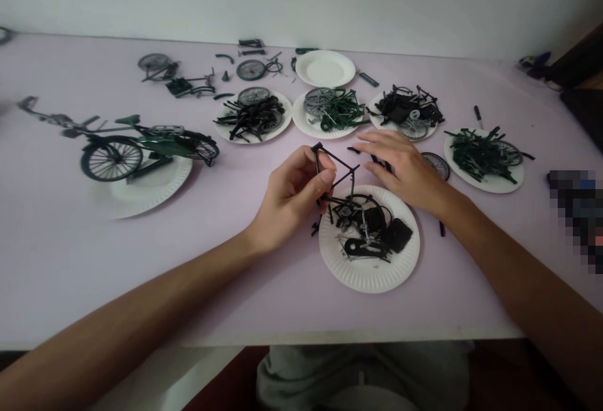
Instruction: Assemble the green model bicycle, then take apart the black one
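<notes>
Between thumb and fingers, my left hand (296,191) pinches a black model bicycle frame (335,163), tilted above the left side of a paper plate (334,273). That plate carries small black and silver bicycle parts, among them a flat black piece (398,235). Over the table just behind the plate, my right hand (398,166) has its fingers stretched apart, palm down. Thin black parts (380,163) lie under and beside its fingertips; whether they touch cannot be seen. A small spoked wheel (436,166) is partly hidden behind this hand.
An assembled green model bicycle (151,144) stands at the left with a paper plate (164,194) under it. Farther back, several plates hold piles of parts, including green ones (485,153). One bare plate (325,68) is near the wall. A screwdriver (478,115) lies at the right.
</notes>
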### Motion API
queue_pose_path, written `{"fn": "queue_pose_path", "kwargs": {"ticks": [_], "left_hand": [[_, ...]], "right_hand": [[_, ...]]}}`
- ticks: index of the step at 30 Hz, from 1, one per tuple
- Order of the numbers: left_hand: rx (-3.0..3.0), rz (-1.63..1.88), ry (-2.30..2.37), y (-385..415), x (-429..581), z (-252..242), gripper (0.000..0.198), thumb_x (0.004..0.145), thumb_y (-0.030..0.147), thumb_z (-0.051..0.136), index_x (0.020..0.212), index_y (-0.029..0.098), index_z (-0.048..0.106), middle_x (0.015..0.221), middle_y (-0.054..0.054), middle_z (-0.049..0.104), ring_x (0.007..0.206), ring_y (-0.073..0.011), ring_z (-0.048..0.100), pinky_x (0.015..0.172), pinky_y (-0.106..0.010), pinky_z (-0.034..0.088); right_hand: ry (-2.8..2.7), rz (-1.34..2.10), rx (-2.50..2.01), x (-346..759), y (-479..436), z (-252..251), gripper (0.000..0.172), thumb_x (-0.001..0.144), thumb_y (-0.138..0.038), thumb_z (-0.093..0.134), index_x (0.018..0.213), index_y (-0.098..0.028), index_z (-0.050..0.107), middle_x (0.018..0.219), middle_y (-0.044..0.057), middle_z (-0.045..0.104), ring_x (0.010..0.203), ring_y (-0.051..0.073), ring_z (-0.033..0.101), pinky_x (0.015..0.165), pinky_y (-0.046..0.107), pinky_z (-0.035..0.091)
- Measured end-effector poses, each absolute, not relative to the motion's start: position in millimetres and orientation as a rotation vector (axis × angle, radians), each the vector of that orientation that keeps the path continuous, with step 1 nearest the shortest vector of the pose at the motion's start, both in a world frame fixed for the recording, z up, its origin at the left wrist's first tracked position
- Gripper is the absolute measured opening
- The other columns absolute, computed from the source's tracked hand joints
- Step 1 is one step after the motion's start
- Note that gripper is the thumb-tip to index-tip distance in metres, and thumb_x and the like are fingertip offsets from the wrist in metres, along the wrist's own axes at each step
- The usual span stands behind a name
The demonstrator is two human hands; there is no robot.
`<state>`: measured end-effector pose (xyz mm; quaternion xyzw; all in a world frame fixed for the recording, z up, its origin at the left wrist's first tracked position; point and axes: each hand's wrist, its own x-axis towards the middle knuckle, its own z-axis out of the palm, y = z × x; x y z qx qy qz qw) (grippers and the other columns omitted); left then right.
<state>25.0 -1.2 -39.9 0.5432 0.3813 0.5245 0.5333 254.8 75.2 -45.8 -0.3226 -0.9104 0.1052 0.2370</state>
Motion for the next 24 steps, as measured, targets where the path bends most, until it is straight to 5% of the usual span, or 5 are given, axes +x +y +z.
{"fn": "queue_pose_path", "kwargs": {"ticks": [5,10,17,24], "left_hand": [[1.293,1.249,0.928,-1,26,-39,0.028,0.093,0.041,0.075,0.090,0.020,0.058,0.070,0.002,0.056,0.059,-0.0115,0.055,0.052,-0.023,0.050],[1.303,1.265,0.924,-1,26,-39,0.024,0.095,0.037,0.073,0.091,0.019,0.058,0.071,0.002,0.056,0.060,-0.0107,0.055,0.052,-0.021,0.050],[1.319,1.345,0.855,7,23,-48,0.021,0.095,0.033,0.073,0.094,0.019,0.059,0.076,0.002,0.054,0.062,-0.0110,0.057,0.050,-0.021,0.053],[1.328,1.382,0.866,18,19,-49,0.023,0.092,0.034,0.077,0.096,0.020,0.058,0.082,0.001,0.053,0.065,-0.0106,0.057,0.051,-0.021,0.054]], "right_hand": [[-2.580,0.157,-0.903,256,80,-48,0.030,0.104,-0.020,0.052,0.123,-0.021,0.075,0.139,0.007,0.070,0.138,0.030,0.055,0.122,0.061,0.032],[-2.479,0.007,-0.866,259,77,-45,0.023,0.101,-0.018,0.057,0.102,-0.021,0.080,0.112,0.007,0.080,0.112,0.028,0.067,0.111,0.055,0.045],[-2.580,0.260,-0.788,252,83,-46,0.041,0.098,-0.005,0.053,0.137,-0.013,0.065,0.144,0.013,0.066,0.136,0.026,0.059,0.117,0.047,0.045],[-2.625,0.179,-0.763,259,81,-40,0.031,0.096,-0.003,0.052,0.106,-0.013,0.079,0.116,0.013,0.078,0.108,0.028,0.070,0.099,0.047,0.054]]}}
